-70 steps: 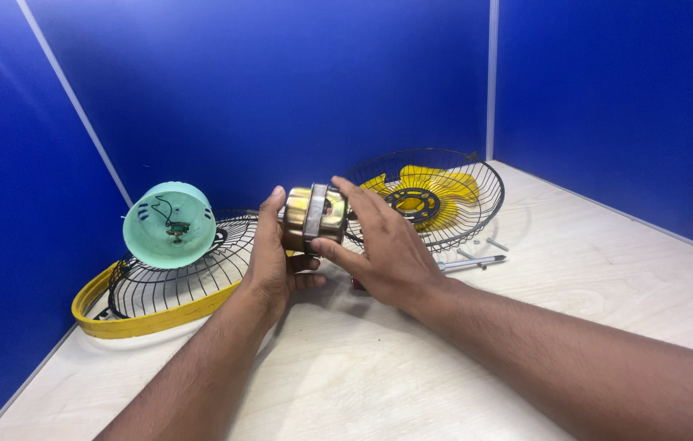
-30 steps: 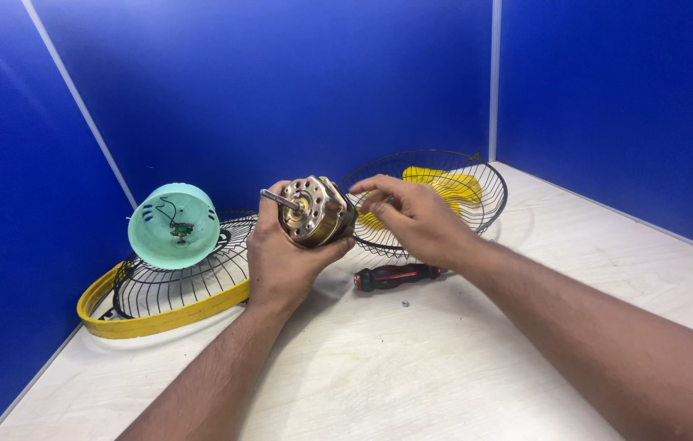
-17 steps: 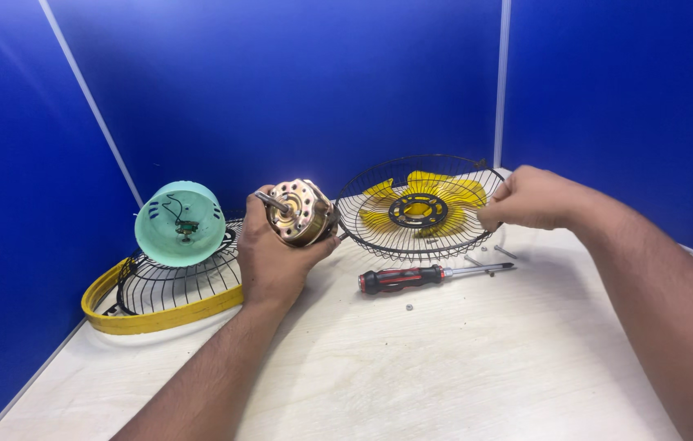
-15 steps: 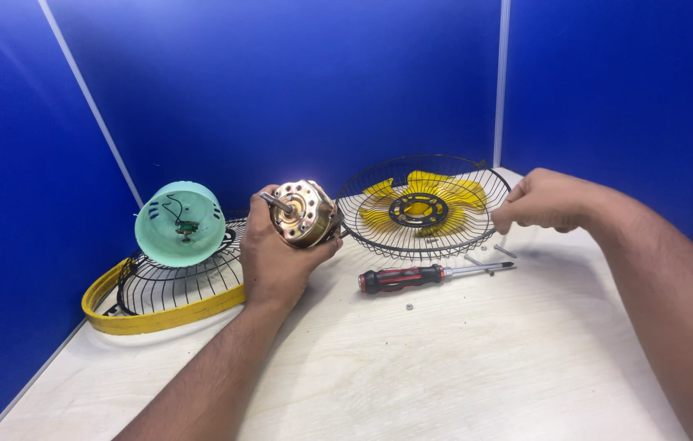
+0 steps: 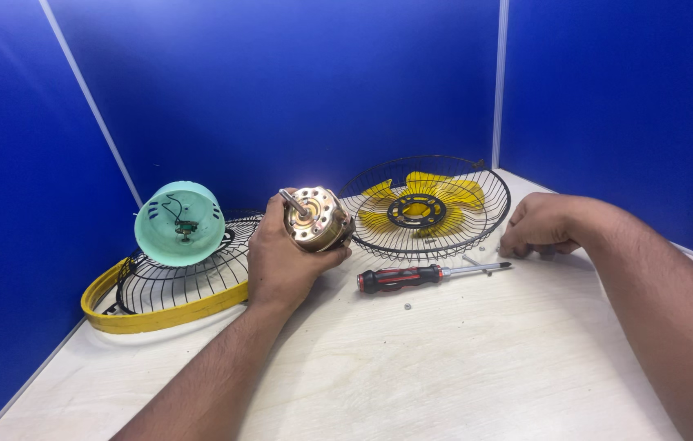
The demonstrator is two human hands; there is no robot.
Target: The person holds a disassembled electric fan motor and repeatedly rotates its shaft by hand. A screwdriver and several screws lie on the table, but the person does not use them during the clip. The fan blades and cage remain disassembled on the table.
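I count one brass-coloured fan motor point(image 5: 316, 219), held up in my left hand point(image 5: 282, 260). There are two black wire fan guards: one with a yellow rim point(image 5: 168, 282), one holding the single yellow fan blade point(image 5: 422, 204). One mint-green motor cover point(image 5: 179, 224), one red-and-black screwdriver point(image 5: 428, 274), and one small nut point(image 5: 407, 307) on the table point(image 5: 444, 367).

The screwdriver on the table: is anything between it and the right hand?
Nothing visible does. The screwdriver lies in the open on the table, its tip pointing toward the right hand, which rests just beyond it. The left hand holds the motor.
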